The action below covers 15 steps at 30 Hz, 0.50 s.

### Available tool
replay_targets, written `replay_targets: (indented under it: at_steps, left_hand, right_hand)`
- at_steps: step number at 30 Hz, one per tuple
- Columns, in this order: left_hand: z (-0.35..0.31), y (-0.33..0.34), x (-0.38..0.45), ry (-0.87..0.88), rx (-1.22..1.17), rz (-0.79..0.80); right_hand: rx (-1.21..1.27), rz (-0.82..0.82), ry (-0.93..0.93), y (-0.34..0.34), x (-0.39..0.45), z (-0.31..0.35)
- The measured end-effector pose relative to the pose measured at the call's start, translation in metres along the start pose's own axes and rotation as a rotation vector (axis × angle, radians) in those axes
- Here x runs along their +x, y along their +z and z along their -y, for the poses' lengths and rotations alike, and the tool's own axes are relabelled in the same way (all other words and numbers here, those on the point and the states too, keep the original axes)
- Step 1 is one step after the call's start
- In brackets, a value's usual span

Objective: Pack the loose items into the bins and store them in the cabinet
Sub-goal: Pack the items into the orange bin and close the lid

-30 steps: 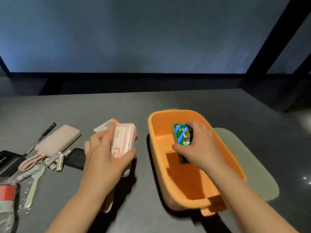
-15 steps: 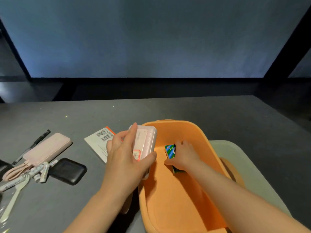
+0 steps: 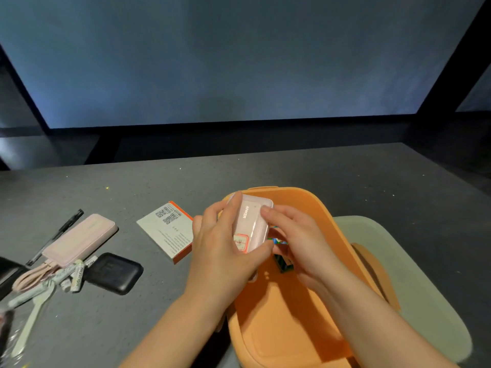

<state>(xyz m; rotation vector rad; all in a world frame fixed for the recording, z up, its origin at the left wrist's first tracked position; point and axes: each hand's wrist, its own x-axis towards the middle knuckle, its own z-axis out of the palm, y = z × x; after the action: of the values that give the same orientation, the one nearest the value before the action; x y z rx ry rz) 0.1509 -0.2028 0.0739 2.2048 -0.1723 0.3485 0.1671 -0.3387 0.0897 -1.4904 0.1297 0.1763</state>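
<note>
An orange bin [image 3: 316,208] stands on the grey table in front of me. My left hand [image 3: 223,251] grips a pink power bank [image 3: 252,221] over the bin's near-left rim. My right hand [image 3: 297,243] has its fingers curled on the power bank's right side. A small green and blue box [image 3: 283,262] lies inside the bin, mostly hidden under my hands.
To the left lie a white and orange box [image 3: 170,231], a second pink power bank [image 3: 79,239] with cable, a black pad [image 3: 113,272], a black pen [image 3: 57,233], small tubes and a white spoon [image 3: 29,322]. A pale green lid [image 3: 414,274] lies under the bin at right.
My left hand carried the pink power bank from the table over the bin. My right hand let go of the green and blue box inside the bin and took hold of the power bank.
</note>
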Motion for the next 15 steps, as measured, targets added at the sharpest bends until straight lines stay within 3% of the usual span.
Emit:
replay_targets:
  at_steps: [4,8,15]
  left_hand:
    - [-0.005,-0.015,0.001,-0.055,-0.093,0.066]
    - [-0.006,-0.019,-0.005,-0.227,-0.570,0.166]
    - [-0.015,0.001,-0.012,-0.160,-0.413,-0.019]
  right_hand:
    - [0.192,-0.058,-0.004,-0.002,0.003,0.009]
    - [0.189,-0.058,0.012,-0.013,0.008,0.020]
    - [-0.264,0.054,-0.027,0.004,0.002,0.017]
